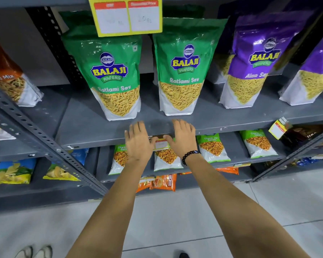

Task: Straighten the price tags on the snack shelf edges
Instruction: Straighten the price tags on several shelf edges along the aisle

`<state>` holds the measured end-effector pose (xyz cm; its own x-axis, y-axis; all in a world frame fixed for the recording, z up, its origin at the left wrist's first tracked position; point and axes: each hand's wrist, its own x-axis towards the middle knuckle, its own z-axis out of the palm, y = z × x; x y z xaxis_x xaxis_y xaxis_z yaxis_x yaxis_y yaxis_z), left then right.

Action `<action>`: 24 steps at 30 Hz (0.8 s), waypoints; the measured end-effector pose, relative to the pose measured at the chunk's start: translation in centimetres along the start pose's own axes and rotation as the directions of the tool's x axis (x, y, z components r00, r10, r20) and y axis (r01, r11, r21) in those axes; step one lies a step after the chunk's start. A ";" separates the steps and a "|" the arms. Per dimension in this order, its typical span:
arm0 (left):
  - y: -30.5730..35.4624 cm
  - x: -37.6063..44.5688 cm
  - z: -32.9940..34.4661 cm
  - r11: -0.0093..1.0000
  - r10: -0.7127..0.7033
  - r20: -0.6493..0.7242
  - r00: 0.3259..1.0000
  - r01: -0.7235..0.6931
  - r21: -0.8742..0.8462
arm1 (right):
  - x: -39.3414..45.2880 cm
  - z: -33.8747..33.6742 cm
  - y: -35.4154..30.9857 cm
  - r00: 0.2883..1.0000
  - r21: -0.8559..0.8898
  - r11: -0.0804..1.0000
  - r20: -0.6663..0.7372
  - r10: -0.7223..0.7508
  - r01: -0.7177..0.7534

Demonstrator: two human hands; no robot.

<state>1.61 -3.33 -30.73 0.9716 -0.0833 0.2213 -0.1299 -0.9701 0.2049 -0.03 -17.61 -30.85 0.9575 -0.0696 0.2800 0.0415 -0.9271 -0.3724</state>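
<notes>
Price tag (pixel 161 144) is sitting on the front edge of the grey shelf (pixel 101 125), right between your two hands, and only a small red, white and yellow patch of it is showing. Your left hand (pixel 138 141) is lying flat over the shelf lip, fingers spread and pointing toward the packs, with the thumb reaching in to touch the tag's left side. Your right hand (pixel 183 138) is doing the same from the other side, palm down, fingers extended, thumb meeting the tag's right side. Neither hand is curling into a fist; you are pinning the tag between the thumbs rather than wrapping anything. Whether it is sitting level is hard to tell, since your thumbs are covering its ends.

You are wearing a black bead bracelet (pixel 190 156) on the right wrist.

Just behind your fingertips, two green sev packs (pixel 116 71) are standing upright side by side on the shelf, with a purple pack (pixel 250 64) standing to their right and an orange-topped mix pack (pixel 9 79) off to the left. A large yellow tag (pixel 125 15) is hanging from the shelf above, overlapping the tops of the green packs. Further right on your shelf's edge, another small yellow tag (pixel 279 127) is sitting clearly tilted. On the shelf below, small green-topped packs (pixel 212 147) are lying in a row, partly hidden by your wrists.
</notes>
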 end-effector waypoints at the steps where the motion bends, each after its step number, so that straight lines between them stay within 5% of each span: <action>1: 0.8 -0.3 0.2 0.999 0.052 -0.018 0.998 -0.052 0.004 | -0.5 -0.8 1.0 0.999 -0.015 1.000 -0.023 -0.023 0.022; 12: 21.4 -0.8 2.8 0.833 0.544 -0.055 0.837 -0.532 0.154 | -6.6 -10.8 19.8 0.963 -0.176 0.948 -0.104 0.249 -0.264; 17: 33.0 -1.3 6.1 0.789 0.600 -0.007 0.800 -0.590 0.170 | -7.5 -13.9 30.8 0.943 -0.164 0.929 -0.077 0.323 -0.332; 24: 42.0 0.4 8.8 0.822 0.538 -0.029 0.842 -0.517 0.239 | -6.2 -15.1 40.3 0.968 -0.149 0.958 0.021 0.250 -0.244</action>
<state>-1.74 -46.13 -30.48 0.7426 -0.5859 0.3246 -0.5618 -0.8087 -0.1744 -8.55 -60.14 -34.26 0.9433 -0.2911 0.1594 -0.2363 -0.9263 -0.2934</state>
